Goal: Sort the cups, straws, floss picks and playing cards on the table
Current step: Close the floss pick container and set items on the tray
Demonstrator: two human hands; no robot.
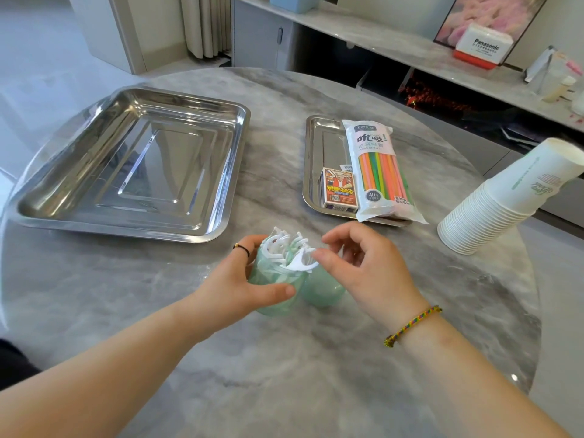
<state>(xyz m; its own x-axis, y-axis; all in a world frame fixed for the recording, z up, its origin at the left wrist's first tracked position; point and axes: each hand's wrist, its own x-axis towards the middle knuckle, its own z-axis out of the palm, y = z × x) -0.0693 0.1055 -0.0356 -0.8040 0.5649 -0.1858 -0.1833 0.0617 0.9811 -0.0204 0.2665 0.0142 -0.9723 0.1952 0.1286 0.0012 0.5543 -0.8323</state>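
White plastic floss picks (284, 248) stand bunched in a translucent green plastic tub (275, 276) in front of the small steel tray (313, 172). The left hand (234, 289) grips the tub; the right hand (363, 267) pinches one pick at its rim. Inside that tray lie a bag of coloured straws (382, 172) and an orange playing-card box (338, 191); stacked white paper cups (493, 210) lean to its right.

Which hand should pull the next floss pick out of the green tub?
Right. The right hand is at the tub's mouth, thumb and forefinger apparently pinching a floss pick. The left hand wraps the green tub and steadies it, so it is not free.
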